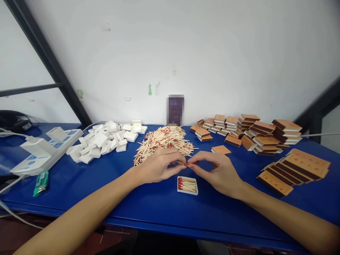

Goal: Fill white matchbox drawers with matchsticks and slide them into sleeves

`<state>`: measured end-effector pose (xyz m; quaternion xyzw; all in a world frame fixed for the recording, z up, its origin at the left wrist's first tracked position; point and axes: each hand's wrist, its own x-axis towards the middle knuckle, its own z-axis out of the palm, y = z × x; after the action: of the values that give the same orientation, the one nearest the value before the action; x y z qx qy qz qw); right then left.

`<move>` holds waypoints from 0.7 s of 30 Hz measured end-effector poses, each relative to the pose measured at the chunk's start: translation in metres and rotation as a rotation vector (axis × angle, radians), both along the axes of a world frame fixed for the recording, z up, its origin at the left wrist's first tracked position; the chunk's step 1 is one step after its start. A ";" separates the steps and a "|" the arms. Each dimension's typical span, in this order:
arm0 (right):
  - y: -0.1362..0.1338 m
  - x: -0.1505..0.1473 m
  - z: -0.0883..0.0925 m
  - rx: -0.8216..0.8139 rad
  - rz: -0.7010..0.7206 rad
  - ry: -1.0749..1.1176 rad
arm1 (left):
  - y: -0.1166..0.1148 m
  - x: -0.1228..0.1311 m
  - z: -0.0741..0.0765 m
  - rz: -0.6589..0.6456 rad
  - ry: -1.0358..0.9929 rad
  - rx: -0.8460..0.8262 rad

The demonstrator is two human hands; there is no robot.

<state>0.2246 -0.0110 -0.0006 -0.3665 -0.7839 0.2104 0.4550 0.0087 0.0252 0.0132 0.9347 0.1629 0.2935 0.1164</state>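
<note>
My left hand (158, 165) and my right hand (214, 172) meet over the blue table (106, 198), both pinched on a small bunch of red-tipped matches (186, 164). Just below the fingertips lies a white inner matchbox tray (187, 185) holding several matches. Behind my hands spreads a large loose pile of matches (164, 141). A single orange matchbox sleeve (221, 150) lies just beyond my right hand.
A heap of empty white trays (105, 140) sits at the back left. Stacks of orange matchboxes (255, 132) fill the back right, with flat sleeves (294, 170) fanned at the right. A white power strip (45, 148) and a green lighter (41, 183) lie far left.
</note>
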 end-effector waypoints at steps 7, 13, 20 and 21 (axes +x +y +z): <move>0.000 0.000 0.001 -0.082 0.058 0.057 | -0.002 0.004 -0.001 0.017 -0.065 -0.044; 0.001 0.001 0.001 -0.188 0.033 0.131 | -0.003 0.006 -0.003 0.046 -0.111 -0.078; 0.005 0.001 -0.002 -0.205 0.002 0.197 | -0.007 0.010 0.000 0.103 -0.185 -0.302; 0.006 0.000 -0.002 -0.214 -0.002 0.206 | -0.008 0.011 0.000 0.111 -0.190 -0.340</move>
<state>0.2248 -0.0054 -0.0023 -0.3900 -0.7058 0.3289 0.4914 0.0194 0.0174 0.0135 0.8595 0.2496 0.3545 0.2709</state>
